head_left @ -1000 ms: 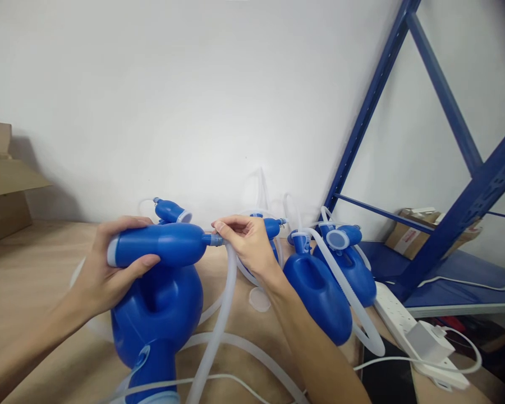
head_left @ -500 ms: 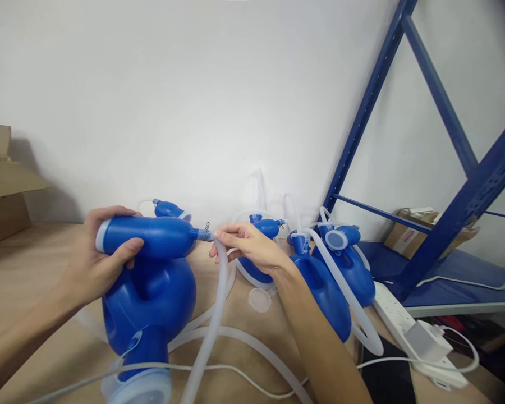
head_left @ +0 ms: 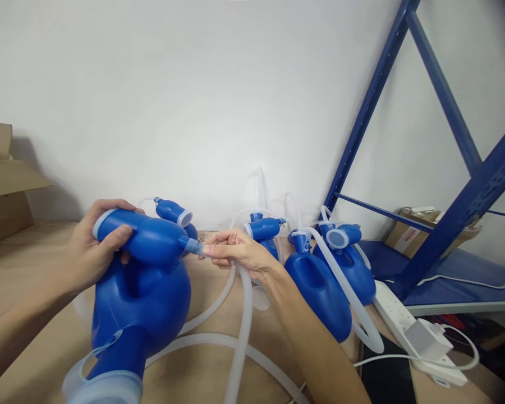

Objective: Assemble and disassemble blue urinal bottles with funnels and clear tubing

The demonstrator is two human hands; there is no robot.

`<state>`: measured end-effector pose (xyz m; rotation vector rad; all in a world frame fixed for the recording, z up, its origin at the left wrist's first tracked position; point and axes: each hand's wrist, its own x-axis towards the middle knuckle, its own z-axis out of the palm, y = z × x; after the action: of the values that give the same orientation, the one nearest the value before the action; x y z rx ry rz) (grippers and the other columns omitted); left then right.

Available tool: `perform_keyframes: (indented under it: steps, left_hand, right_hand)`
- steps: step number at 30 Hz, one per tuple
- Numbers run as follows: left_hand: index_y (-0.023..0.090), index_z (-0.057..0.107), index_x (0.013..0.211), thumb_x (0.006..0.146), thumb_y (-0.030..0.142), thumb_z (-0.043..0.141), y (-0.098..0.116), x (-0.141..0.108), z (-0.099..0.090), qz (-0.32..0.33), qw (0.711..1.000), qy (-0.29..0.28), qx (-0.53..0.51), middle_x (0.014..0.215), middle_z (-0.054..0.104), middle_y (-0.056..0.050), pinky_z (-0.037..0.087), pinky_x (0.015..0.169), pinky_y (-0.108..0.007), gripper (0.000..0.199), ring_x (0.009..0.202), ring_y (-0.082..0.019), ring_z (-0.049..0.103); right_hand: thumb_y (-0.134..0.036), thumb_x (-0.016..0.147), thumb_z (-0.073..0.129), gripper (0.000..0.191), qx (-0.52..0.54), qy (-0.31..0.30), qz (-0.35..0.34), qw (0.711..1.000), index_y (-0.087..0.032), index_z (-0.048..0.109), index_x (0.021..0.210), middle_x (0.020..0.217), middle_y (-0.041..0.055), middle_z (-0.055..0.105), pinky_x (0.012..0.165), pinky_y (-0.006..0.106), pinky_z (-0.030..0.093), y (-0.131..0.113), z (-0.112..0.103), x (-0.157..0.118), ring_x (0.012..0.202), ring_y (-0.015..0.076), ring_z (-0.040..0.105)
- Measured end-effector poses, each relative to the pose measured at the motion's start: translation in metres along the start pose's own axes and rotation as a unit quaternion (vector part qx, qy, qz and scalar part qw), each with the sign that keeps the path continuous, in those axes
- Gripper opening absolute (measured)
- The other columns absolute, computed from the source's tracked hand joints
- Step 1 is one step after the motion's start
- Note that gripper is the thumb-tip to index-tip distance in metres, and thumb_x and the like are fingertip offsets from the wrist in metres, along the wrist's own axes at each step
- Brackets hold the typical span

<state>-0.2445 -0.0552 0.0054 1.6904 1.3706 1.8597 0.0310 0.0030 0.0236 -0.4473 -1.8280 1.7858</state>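
My left hand [head_left: 96, 247] is closed around the wide, pale-rimmed end of a blue plastic urinal funnel [head_left: 145, 235]. A pale connector with a small wire clip [head_left: 199, 242] forms its narrow right end, tilted slightly downward. My right hand [head_left: 238, 252] pinches the end of a translucent white hose [head_left: 243, 320] at that connector; the fingers hide the joint itself. From there the hose hangs down towards the near table edge. Directly below the funnel is a large blue urinal bottle [head_left: 151, 306] with a handle opening, its capped mouth [head_left: 109, 387] pointing towards me.
Several more blue urinal bottles [head_left: 317, 297] with hoses and funnels [head_left: 265, 228] stand along the wall. A translucent lid [head_left: 261, 298] lies behind my right wrist. At right are a power strip [head_left: 412, 331] and blue shelving [head_left: 441, 258]; a cardboard box [head_left: 8, 196] stands left.
The funnel's narrow end has tipped down and moved left, with my right hand following. The hose now hangs further right, behind the fingers. The large bottle has shifted left in view.
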Motion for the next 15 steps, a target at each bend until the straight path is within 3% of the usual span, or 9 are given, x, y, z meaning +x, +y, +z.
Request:
perform_keyframes:
  steps: [4, 8, 12, 15]
  left_hand:
    - [0.023, 0.054, 0.107, 0.077, 0.057, 0.075, 0.007, 0.002, 0.002, -0.033, 0.999, 0.010, 0.011, 0.115, 0.069, -0.007, 0.046, 0.036, -0.030, 0.050, 0.037, -0.009, 0.053]
    - [0.022, 0.053, 0.107, 0.075, 0.064, 0.076, 0.009, 0.002, 0.005, -0.047, 0.999, 0.011, -0.006, 0.110, 0.066, -0.006, 0.045, 0.034, -0.028, 0.058, 0.036, -0.009, 0.052]
    - [0.023, 0.055, 0.108, 0.074, 0.064, 0.077, 0.006, 0.002, 0.005, -0.045, 0.998, 0.031, -0.017, 0.095, 0.065, -0.002, 0.045, 0.033, -0.028, 0.057, 0.035, -0.011, 0.052]
    - [0.024, 0.056, 0.107, 0.074, 0.062, 0.078, 0.004, 0.003, 0.003, -0.042, 0.998, 0.043, -0.017, 0.093, 0.065, -0.001, 0.044, 0.033, -0.028, 0.056, 0.035, -0.012, 0.052]
  right_hand:
    - [-0.058, 0.085, 0.073, 0.043, -0.078, 0.015, -0.012, 0.997, -0.015, 0.071, 0.085, 0.060, -0.0075, 0.045, 0.048, 0.023, 0.020, -0.001, -0.004, -0.002, 0.052, 0.0058, 0.031]
    - [-0.055, 0.091, 0.068, 0.042, -0.169, 0.050, -0.078, 0.981, -0.015, 0.068, 0.080, 0.061, -0.0061, 0.046, 0.052, 0.025, 0.024, -0.001, 0.000, -0.003, 0.055, 0.0071, 0.035]
    - [-0.052, 0.091, 0.068, 0.039, -0.182, 0.120, -0.136, 0.966, -0.015, 0.069, 0.079, 0.060, -0.0059, 0.043, 0.054, 0.026, 0.024, 0.002, 0.009, 0.002, 0.056, 0.0086, 0.033]
    - [-0.052, 0.095, 0.061, 0.040, -0.225, 0.141, -0.145, 0.953, -0.015, 0.072, 0.085, 0.061, -0.0058, 0.040, 0.055, 0.026, 0.024, 0.005, 0.012, 0.004, 0.057, 0.0091, 0.032]
